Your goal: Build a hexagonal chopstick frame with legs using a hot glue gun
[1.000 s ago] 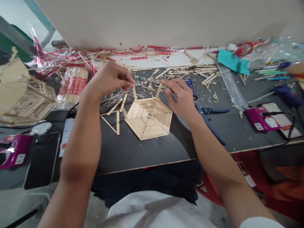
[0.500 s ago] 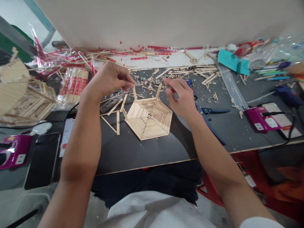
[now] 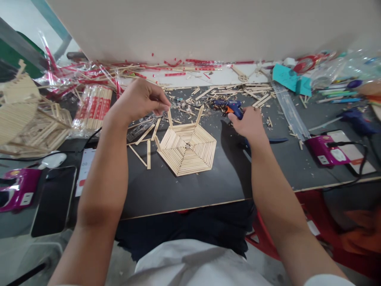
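Observation:
A hexagonal panel point(image 3: 187, 163) of wooden sticks laid in rings lies flat on the dark tabletop in front of me. Short stick posts rise from its far and left corners. My left hand point(image 3: 150, 98) pinches the top of the far-left post point(image 3: 170, 118). On the far-right corner stands another post point(image 3: 199, 115), untouched. My right hand point(image 3: 250, 124) is closed around the handle of a blue hot glue gun point(image 3: 233, 107) with an orange trigger; its nozzle points left. The fingers behind the handle are partly hidden.
Loose sticks point(image 3: 149, 155) lie left of the panel, and scraps cover the back. Blue-handled pliers point(image 3: 278, 140) are partly under my right arm. Wrapped chopsticks point(image 3: 93, 106), a stick structure point(image 3: 44, 127) and phones stand left; a purple power strip point(image 3: 327, 149) sits right.
My right hand has moved right from beside the far-right post and taken hold of the glue gun's handle. The left hand keeps its pinch on the far-left post.

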`<state>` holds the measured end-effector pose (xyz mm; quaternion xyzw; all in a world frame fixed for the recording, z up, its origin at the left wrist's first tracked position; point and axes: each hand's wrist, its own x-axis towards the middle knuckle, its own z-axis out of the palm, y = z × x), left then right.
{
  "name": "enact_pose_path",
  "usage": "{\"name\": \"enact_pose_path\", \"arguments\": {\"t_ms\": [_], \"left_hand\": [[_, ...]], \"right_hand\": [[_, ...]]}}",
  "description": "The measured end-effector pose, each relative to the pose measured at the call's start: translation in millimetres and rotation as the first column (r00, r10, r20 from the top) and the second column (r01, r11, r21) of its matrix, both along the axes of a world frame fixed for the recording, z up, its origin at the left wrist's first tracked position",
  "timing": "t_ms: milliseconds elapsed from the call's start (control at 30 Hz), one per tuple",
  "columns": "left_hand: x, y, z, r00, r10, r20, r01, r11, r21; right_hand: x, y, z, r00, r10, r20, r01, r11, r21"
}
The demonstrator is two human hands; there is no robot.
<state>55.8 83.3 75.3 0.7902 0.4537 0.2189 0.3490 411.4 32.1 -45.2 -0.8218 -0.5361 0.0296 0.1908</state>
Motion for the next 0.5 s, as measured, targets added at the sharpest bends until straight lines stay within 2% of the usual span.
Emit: {"name": "enact_pose_path", "arguments": {"t_ms": [133, 367, 433, 500], "left_hand": [[1, -2, 2.9, 1.0, -0.006, -0.013, 0.006, 1.0, 0.02], [1, -5, 4.8, 0.998, -0.01, -0.055, 0.009, 1.0, -0.004], [1, -5, 4.6, 0.998, -0.01, -0.062, 0.011, 1.0, 0.004], [1, -4, 3.9, 0.998, -0.01, -0.065, 0.011, 1.0, 0.013]], "right_hand": [[-1, 10, 0.2, 0.999, -0.012, -0.047, 0.009, 0.998, -0.067], [-10, -2, 28.5, 0.979, -0.12, -0.168, 0.119, 0.993, -0.014], [-9, -5, 31.2, 0.977, -0.096, -0.189, 0.105, 0.994, 0.036], [-5, -4, 28.6, 0.982, 0.003, -0.189, 0.019, 0.993, 0.117]]}}
